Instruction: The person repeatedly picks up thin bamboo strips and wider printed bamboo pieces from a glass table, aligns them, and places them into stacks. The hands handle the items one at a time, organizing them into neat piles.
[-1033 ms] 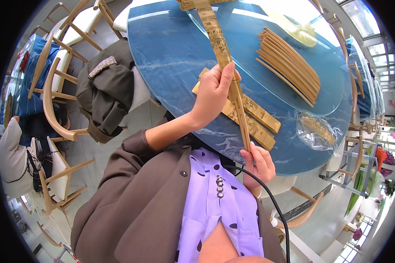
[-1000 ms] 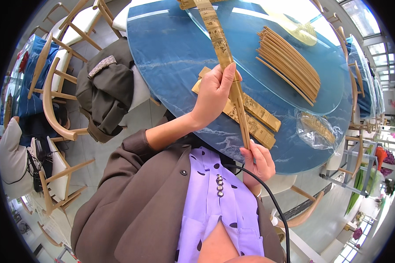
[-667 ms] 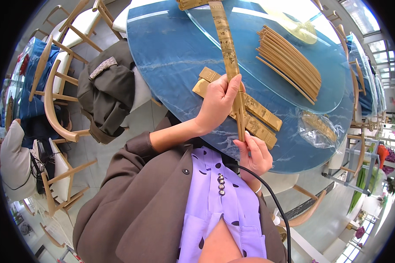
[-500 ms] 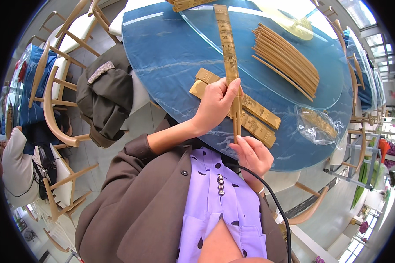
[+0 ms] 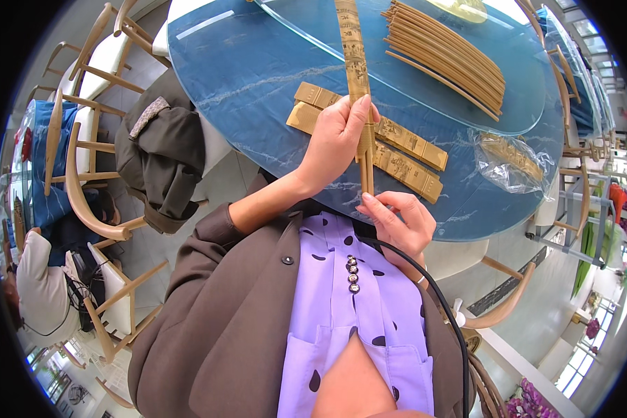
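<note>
My left hand (image 5: pixel 336 143) is closed round a long gold printed paper chopstick sleeve (image 5: pixel 354 56), held upright over the near part of the table. A pair of wooden chopsticks (image 5: pixel 367 171) sticks out of the sleeve's lower end. At their bottom ends, the thumb and fingers of my right hand (image 5: pixel 405 219) pinch them. Behind my left hand lie two rows of flat gold sleeves (image 5: pixel 411 144), slanting down to the right and partly hidden by the hand. Farther off, a row of loose chopsticks (image 5: pixel 446 59) rests side by side on the glass turntable (image 5: pixel 526 90).
The round table (image 5: pixel 251 94) has a blue marbled top. At its right lies a clear plastic bag (image 5: pixel 512 164) with gold sleeves inside. A dark coat (image 5: pixel 164 143) covers a chair on the left. A black cable (image 5: pixel 442 317) runs past my right wrist.
Less of the chopsticks shows below the sleeve; they have slid further into it. Both hands keep their hold. The view has shifted, so the table sits higher in the picture.
</note>
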`<control>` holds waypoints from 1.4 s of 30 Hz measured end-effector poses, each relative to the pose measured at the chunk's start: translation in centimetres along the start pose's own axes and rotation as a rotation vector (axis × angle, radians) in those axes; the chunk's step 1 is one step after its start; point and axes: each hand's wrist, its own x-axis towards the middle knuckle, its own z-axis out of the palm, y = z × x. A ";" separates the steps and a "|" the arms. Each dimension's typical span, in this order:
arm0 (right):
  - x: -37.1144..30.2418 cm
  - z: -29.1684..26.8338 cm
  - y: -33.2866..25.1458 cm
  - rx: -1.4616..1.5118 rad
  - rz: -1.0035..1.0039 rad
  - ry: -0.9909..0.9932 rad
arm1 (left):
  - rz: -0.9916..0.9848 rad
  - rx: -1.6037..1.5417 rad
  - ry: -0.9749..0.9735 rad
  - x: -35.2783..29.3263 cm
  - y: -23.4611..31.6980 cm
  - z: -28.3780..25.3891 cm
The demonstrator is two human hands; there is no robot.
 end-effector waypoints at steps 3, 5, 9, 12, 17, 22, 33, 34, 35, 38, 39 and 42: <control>0.0 0.1 0.2 -0.009 0.003 0.033 | -0.012 0.007 -0.003 -0.5 0.2 0.1; 0.3 0.1 0.2 -0.007 0.023 0.047 | -0.025 -0.002 -0.019 -0.8 0.4 0.2; 1.1 0.4 0.3 0.018 0.065 0.081 | -0.098 -0.065 -0.079 -1.5 1.0 0.3; 2.1 0.6 0.3 0.069 0.087 0.087 | -0.090 -0.086 -0.078 -1.4 1.1 0.4; 2.5 1.1 0.4 0.057 0.102 0.120 | -0.184 -0.107 -0.145 -1.7 1.8 0.0; 2.6 1.5 1.1 0.102 0.176 0.134 | -0.105 -0.087 -0.167 -1.5 1.9 -0.3; 3.6 1.4 1.7 -0.182 -0.162 0.044 | -0.134 -0.172 -0.258 0.7 2.4 -1.1; 3.7 1.4 1.7 -0.170 -0.168 0.055 | -0.174 -0.179 -0.285 1.3 2.7 -1.5; 3.9 1.4 1.7 -0.154 -0.155 0.052 | -0.146 -0.187 -0.330 2.0 2.4 -2.0; 4.5 0.8 1.7 -0.102 -0.116 0.043 | -0.120 -0.139 -0.199 1.9 2.0 -0.5; 4.5 0.6 1.8 -0.082 -0.101 0.040 | -0.110 -0.129 -0.203 1.8 1.9 -0.5; 4.8 0.4 1.6 -0.039 -0.037 0.036 | -0.078 -0.102 -0.223 2.0 1.6 -0.6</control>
